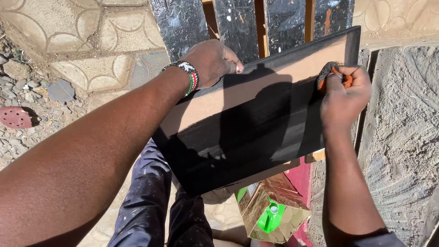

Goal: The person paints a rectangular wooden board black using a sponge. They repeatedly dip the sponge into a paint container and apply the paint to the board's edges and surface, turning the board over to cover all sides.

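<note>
Steadying the flat wooden board [247, 114] from its upper left edge, my left hand [211, 61] curls its fingers over the rim, thumb on the near face. I see the board lying tilted across my lap, its far edge leaning against dark painted planks [238, 27]. My right hand [345, 93] is closed tight around an orange sponge with a dark, paint-loaded pad [331, 75], pressed against the board near its upper right corner. Most of the face is already black; a bare tan strip remains along the top.

I judge the board stiff and fairly light, a thin panel that one hand can hold. The black coat looks wet and glossy, so it would smear and feel slick; I would grip only by the edges or the unpainted strip. The sponge is soft and squashes easily.

Below the board sits an open cardboard box with a shiny gold lining [274, 208], holding a bright green plastic bottle with a pale cap [270, 216]. A reddish round sanding disc [14, 117] lies on the gravel at far left.
</note>
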